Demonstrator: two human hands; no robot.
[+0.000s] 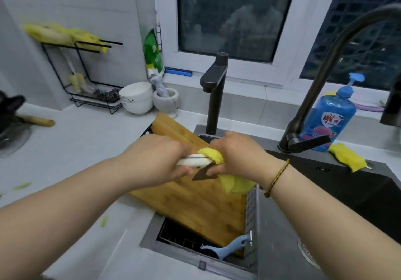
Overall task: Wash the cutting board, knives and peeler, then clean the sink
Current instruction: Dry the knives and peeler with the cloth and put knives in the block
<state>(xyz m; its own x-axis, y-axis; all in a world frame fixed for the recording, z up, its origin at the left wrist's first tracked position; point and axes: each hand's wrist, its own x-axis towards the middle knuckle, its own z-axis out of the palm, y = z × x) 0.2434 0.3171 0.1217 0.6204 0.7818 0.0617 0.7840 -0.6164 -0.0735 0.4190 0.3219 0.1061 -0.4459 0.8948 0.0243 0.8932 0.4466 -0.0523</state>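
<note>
Knife-washing is the step in hand. Our left hand (156,160) grips the white handle of the knife (196,163), and our right hand (236,151) pinches a yellow cloth (213,157) round the blade, above the cutting board (195,203) that leans into the sink (347,193). Next, we judge, the cloth should slide toward the tip, with fingers kept off the edge. The peeler (227,249) lies in the basket below.

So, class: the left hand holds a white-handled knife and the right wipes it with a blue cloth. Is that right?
Not quite. The head view shows the cloth is yellow, not blue. The left hand does hold the white-handled knife, and the right hand wipes it with that cloth.
</note>
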